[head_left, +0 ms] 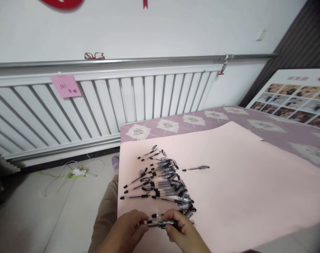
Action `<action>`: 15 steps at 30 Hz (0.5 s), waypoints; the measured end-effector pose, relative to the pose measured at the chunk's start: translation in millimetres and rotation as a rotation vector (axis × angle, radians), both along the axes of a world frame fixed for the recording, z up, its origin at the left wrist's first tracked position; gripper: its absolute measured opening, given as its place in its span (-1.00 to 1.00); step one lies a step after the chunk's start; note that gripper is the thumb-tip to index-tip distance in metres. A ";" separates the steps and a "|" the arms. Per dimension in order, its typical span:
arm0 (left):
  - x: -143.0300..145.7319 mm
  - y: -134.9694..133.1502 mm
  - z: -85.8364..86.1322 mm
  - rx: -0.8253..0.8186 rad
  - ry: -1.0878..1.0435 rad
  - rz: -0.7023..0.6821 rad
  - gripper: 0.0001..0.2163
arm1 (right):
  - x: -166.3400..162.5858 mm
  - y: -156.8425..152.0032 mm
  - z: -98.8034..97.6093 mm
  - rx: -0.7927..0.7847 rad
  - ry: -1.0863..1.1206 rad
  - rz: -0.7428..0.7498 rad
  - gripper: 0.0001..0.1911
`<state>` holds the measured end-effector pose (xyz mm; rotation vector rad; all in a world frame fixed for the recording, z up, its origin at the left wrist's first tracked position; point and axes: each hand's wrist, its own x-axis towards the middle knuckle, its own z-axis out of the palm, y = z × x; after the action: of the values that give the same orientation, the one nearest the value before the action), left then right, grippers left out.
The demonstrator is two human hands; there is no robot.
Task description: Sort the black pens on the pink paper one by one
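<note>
Near the front edge of the pink sheet (236,182), a pen (164,223) with a dark cap lies between my two hands. My left hand (129,228) is closed, thumb and fingers pinching the pen's left end. At the capped end, my right hand (182,228) grips with thumb and index finger. Just beyond my hands spreads a pile of pens (167,184), clear-barrelled with black ends, many of them capped. An uncapped-looking pen (135,197) lies left of the pile. One capped pen (196,169) rests apart on the right.
The sheet lies over a purple patterned cover (173,125). Behind stands a white radiator (146,95) with a pink note (65,86); glasses (94,56) sit on the pipe above. A power strip (77,173) with cables is on the floor. A photo board (289,102) leans at right.
</note>
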<state>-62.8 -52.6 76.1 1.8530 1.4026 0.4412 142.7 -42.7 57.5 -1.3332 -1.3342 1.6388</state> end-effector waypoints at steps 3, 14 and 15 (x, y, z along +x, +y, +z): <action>3.6 2.8 -3.6 0.002 0.010 -0.062 -0.80 | 1.8 1.5 -8.3 -0.012 0.054 -0.022 -0.84; 16.4 9.5 -32.5 0.038 -0.161 0.042 -0.68 | 53.2 23.3 -1.0 -0.015 0.219 -0.192 -0.68; 16.1 10.2 -36.8 0.048 -0.173 0.078 -0.68 | 64.9 29.3 2.4 0.018 0.223 -0.264 -0.67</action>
<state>-46.7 -42.4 39.4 1.7567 1.3603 0.6632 207.6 -13.4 59.9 -1.2180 -0.9946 1.5380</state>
